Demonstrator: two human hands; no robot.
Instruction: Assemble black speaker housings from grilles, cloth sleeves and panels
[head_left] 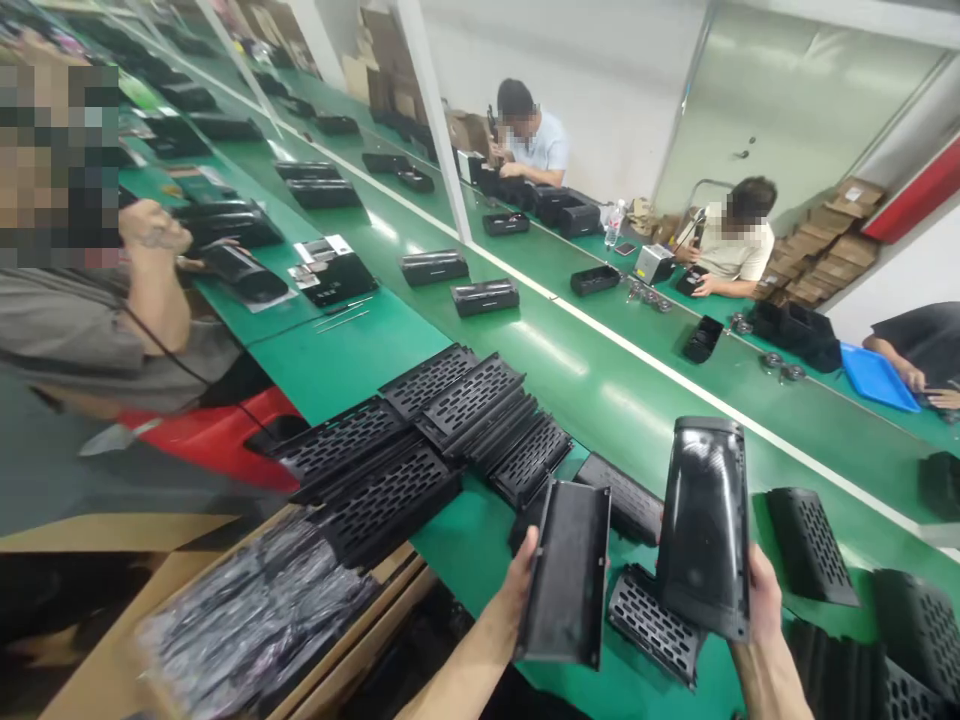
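My left hand (523,575) is closed on the side of a black plastic cover (566,575), held tilted with its hollow inner face toward me. In my right hand (763,597) is a glossy black housing (703,520), gripped at its right edge and standing nearly upright. Below and between them lies a slotted black panel (654,622) on the green bench. Behind the two held parts rests another black housing (619,497), partly hidden. Stacked slotted panels (390,500) spread to the left of my left hand. A perforated black housing (811,545) stands right of my right hand.
An open cardboard box (360,640) with plastic-wrapped parts (262,610) sits at lower left. Black housings (485,297) line the green conveyor (600,370). Co-workers sit along the far side, one near a blue tray (879,377). Another person sits at left by a red chair (217,440).
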